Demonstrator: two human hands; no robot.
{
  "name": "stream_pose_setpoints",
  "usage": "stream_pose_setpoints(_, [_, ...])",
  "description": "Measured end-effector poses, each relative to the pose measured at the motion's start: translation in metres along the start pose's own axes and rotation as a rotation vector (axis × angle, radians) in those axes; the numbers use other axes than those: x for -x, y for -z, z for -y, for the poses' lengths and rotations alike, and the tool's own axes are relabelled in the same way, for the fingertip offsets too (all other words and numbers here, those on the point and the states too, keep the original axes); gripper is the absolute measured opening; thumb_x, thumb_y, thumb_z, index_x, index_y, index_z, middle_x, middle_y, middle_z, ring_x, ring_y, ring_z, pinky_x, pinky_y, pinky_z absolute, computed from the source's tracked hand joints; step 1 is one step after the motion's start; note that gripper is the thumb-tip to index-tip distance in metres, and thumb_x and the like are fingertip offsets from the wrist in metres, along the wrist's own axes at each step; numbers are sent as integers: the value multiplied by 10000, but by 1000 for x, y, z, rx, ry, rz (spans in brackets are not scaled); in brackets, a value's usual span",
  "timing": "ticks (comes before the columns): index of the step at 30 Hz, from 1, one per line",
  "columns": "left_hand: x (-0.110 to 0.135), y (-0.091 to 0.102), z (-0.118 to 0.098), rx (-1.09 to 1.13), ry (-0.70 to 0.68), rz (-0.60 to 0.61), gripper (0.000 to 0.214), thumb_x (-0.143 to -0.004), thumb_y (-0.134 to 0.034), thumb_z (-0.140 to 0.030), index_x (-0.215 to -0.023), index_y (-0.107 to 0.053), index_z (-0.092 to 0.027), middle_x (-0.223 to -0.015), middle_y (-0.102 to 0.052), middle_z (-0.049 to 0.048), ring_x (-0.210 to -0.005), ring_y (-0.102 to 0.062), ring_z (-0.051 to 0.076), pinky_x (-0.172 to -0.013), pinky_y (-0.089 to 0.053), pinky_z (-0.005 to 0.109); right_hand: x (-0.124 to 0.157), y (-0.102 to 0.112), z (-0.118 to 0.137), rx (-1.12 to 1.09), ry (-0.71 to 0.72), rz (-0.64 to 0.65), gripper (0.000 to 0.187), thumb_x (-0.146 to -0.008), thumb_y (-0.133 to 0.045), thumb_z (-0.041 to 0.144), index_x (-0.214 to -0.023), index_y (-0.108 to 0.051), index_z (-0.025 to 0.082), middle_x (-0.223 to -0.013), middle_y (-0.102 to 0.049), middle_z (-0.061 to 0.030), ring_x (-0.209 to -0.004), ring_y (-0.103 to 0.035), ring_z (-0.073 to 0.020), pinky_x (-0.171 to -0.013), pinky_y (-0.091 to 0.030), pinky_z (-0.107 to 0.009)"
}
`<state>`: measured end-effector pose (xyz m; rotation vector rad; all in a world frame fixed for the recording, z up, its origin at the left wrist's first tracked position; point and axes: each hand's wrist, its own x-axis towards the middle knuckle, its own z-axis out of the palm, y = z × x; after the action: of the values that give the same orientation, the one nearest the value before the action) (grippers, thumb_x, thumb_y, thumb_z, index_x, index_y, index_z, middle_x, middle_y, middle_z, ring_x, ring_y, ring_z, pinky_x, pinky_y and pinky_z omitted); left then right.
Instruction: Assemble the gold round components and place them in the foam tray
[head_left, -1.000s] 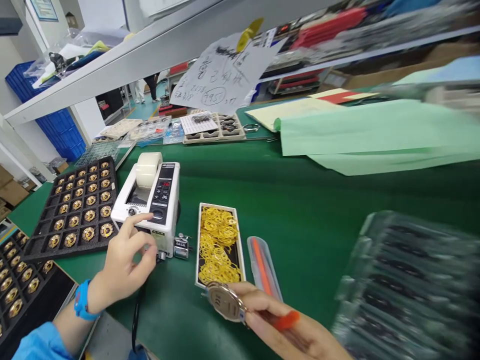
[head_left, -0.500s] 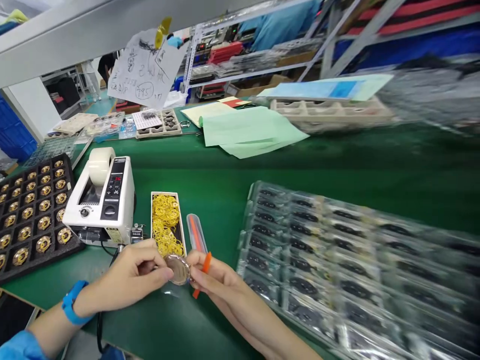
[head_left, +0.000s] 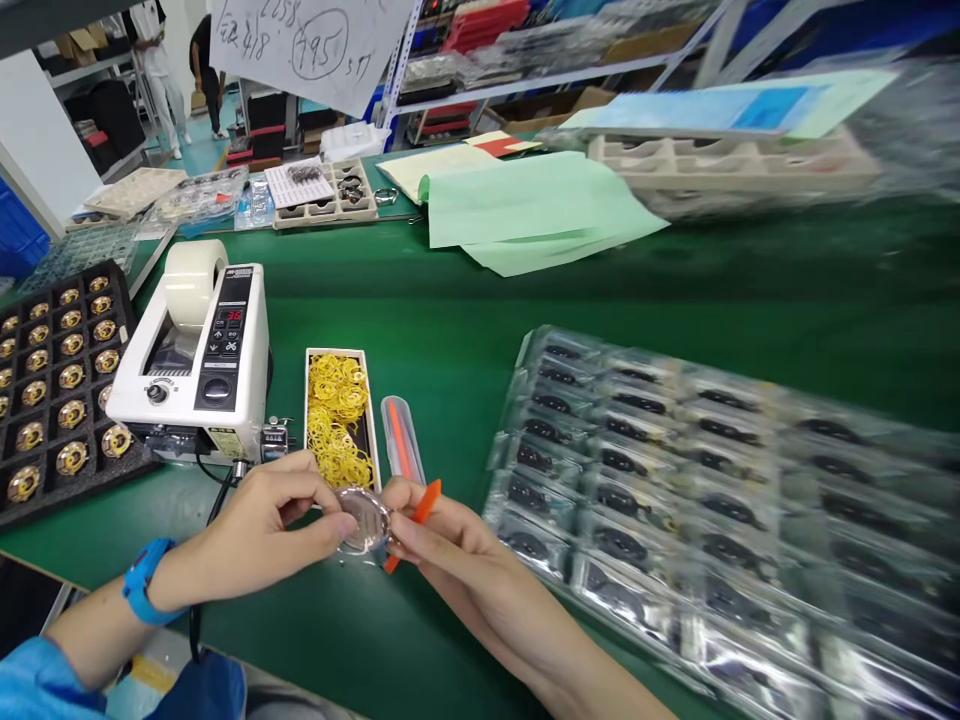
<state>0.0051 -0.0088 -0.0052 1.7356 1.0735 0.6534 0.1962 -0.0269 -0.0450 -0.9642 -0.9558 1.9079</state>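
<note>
My left hand [head_left: 266,525] and my right hand [head_left: 442,540] meet over the green table near its front edge, both pinching a round metal watch case [head_left: 365,520] between them. An orange stick tool [head_left: 414,512] is also gripped in my right hand, pointing up to the right. A blue band sits on my left wrist. Just behind the hands lies a narrow box of yellow rubber rings [head_left: 338,415], with a clear tube holding orange sticks [head_left: 402,452] beside it.
A white tape dispenser [head_left: 196,355] stands to the left, next to a black tray of gold round parts [head_left: 56,375]. Bagged parts in clear packs [head_left: 697,490] cover the right. Green paper sheets [head_left: 536,210] and beige trays [head_left: 322,195] lie at the back.
My left hand left the tape dispenser and came to the watch case in my right hand. The view swung right and down, bringing the clear packs into sight.
</note>
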Motion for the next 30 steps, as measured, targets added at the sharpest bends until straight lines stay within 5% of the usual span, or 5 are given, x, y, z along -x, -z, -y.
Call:
stream_pose_setpoints(14, [-2, -5, 2, -57, -34, -50, 201, -830, -589, -202, -631, -579, -179, -659, -437, -25, -616, -416, 113, -550, -303, 241, 0, 0, -4, 77, 23, -17, 451, -753, -690, 628, -703, -558, 200, -679, -472, 13, -661, -396, -144, -628, -335, -268])
stream_pose_setpoints(21, [-1, -5, 1, -356, -78, -262, 276, -804, -585, -201, -577, -428, -190, -615, -407, -43, -535, -381, 95, -508, -278, 240, -2, -1, -2, 182, 100, -106, 481, -747, -660, 675, -692, -546, 211, -646, -411, 30, -611, -348, -136, -583, -317, -258])
stream_pose_setpoints(25, [-1, 3, 1, -310, -249, -396, 160, -820, -603, -171, -668, -557, -186, -632, -447, -36, -552, -419, 101, -514, -332, 229, -4, 0, 1, 197, 123, -108, 494, -736, -656, 690, -683, -550, 210, -633, -409, 32, -587, -345, -130, -566, -338, -252])
stream_pose_setpoints(30, [0, -10, 7, -161, -474, -320, 91, -832, -669, -232, -801, -745, -192, -938, -651, 99, -895, -633, 204, -769, -488, 324, 2, -6, -9, 165, 94, -69, 456, -737, -682, 649, -674, -592, 207, -632, -485, 10, -614, -435, -142, -578, -397, -248])
